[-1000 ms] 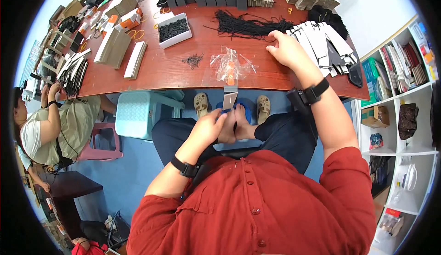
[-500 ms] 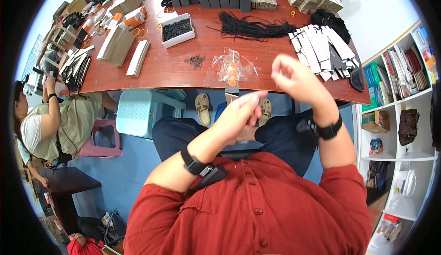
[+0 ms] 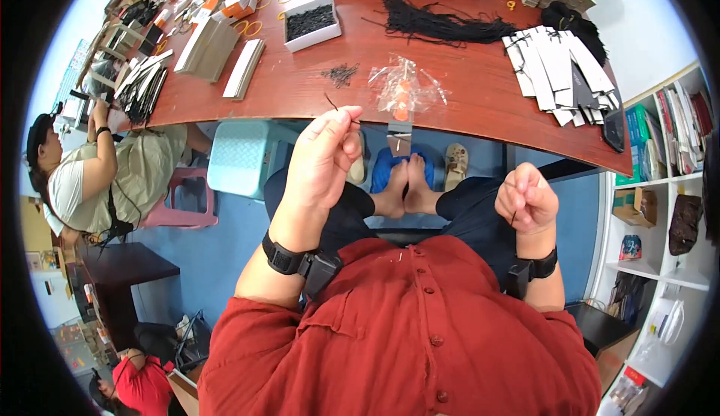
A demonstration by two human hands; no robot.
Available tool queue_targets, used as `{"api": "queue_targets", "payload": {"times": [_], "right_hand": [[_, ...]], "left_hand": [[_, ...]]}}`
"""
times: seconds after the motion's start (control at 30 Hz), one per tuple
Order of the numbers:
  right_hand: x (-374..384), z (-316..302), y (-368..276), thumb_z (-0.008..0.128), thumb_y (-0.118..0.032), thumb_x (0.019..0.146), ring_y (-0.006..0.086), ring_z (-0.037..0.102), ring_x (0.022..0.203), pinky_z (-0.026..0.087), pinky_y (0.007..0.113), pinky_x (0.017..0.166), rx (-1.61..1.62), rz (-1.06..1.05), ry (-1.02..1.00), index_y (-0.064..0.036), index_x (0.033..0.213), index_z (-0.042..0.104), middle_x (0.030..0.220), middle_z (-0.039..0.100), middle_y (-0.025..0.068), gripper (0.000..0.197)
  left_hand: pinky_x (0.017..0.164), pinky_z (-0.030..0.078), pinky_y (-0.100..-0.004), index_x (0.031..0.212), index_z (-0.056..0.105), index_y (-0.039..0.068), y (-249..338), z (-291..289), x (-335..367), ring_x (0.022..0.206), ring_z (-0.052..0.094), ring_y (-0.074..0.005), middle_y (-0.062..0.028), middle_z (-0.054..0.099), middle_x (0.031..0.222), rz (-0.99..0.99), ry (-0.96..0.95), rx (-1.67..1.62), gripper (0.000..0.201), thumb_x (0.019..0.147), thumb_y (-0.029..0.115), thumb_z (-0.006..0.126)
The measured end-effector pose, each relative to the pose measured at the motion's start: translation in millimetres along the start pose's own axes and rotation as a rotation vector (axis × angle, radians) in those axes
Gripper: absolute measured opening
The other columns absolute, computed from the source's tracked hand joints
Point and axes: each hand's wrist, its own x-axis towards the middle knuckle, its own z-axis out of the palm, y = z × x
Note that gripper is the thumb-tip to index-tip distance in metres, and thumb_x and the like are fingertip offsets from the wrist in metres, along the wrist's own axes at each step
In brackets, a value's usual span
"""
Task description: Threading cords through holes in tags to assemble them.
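My left hand (image 3: 324,157) is raised just in front of the table edge, with thumb and fingers pinched on a thin black cord (image 3: 331,101) whose end sticks up above the fingertips. Lower and to the right, above my right thigh, my right hand (image 3: 529,200) has its fingers curled together. A short bit of dark cord shows beneath them. Whether one cord runs between both hands is too fine to see. Between the hands, a grey and tan strip (image 3: 400,142) juts over the table edge below a crumpled clear plastic wrapper (image 3: 405,90) with an orange piece (image 3: 403,101).
On the red-brown table (image 3: 300,79) are a white box (image 3: 313,25) of small black pieces, a loose black pile (image 3: 341,76), black cords (image 3: 442,26), white tags (image 3: 559,71) and a phone (image 3: 614,130). A blue stool (image 3: 244,157) and a seated person (image 3: 90,161) are at left.
My hands have moved apart: the left up and leftward, the right down toward my body. The black cord now shows at the left fingertips. The whole view has shifted somewhat.
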Motion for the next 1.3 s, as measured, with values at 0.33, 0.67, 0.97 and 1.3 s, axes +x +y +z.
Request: {"api": "queue_targets", "payload": {"times": [0.33,0.67,0.97,1.3], "right_hand": [[6,-8,-1,0.061,-0.006,0.081,0.0080,0.044,0.041,0.030,0.020,0.040,0.033,-0.066,-0.005,-0.0027,0.103,0.054,0.093,0.065,0.0079,0.023],[20,5,-19,0.057,-0.013,0.087,0.0066,0.045,0.043,0.030,0.018,0.038,0.196,-0.134,-0.208,-0.0065,0.091,0.055,0.078,0.065,0.0038,0.008],[17,7,-19,0.055,-0.010,0.087,0.0065,0.047,0.049,0.032,0.018,0.042,0.272,-0.259,0.008,-0.0063,0.103,0.058,0.091,0.065,0.0049,0.017],[56,66,49,0.062,-0.002,0.081,0.0050,0.053,0.061,0.042,0.017,0.049,-0.826,0.054,0.302,-0.0023,0.101,0.057,0.083,0.060,0.0033,0.021]], "left_hand": [[0.059,0.039,-0.0239,0.096,0.059,0.004,2,-24,-5,0.064,0.044,-0.0092,-0.0008,0.056,0.084,0.100,0.047,-0.014,0.019,0.091,0.021,0.051],[0.056,0.033,-0.0215,0.094,0.059,0.005,17,-33,-2,0.061,0.041,-0.0061,0.0005,0.056,0.087,0.227,0.063,0.023,0.022,0.093,0.024,0.049],[0.055,0.032,-0.0207,0.096,0.060,0.004,22,-31,-8,0.060,0.040,-0.0057,0.0014,0.056,0.082,0.268,0.171,0.065,0.021,0.092,0.022,0.051],[0.064,0.042,-0.0213,0.091,0.068,0.002,-20,15,-25,0.073,0.054,-0.0107,-0.0042,0.062,0.082,0.303,-0.305,0.891,0.014,0.077,0.001,0.065]]}}
